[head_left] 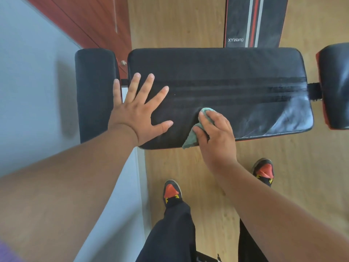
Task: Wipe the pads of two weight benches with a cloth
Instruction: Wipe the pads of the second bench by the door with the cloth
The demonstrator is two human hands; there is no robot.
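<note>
A wide black bench pad (236,72) lies across the middle of the view, dusty on its left part and shiny at its right end. My left hand (139,112) rests flat on the pad's left end, fingers spread, holding nothing. My right hand (215,133) presses a crumpled teal cloth (190,138) onto the pad near its front edge; a corner of the cloth hangs over that edge. Behind it, a second black pad with red and white stripes (253,21) runs away from me.
A black roller pad (94,91) sits left of the bench, another pad (336,86) at the right edge. A grey wall (28,82) and red-brown cabinet door (85,19) stand at left. My shoes (171,191) stand on the wooden floor (302,176).
</note>
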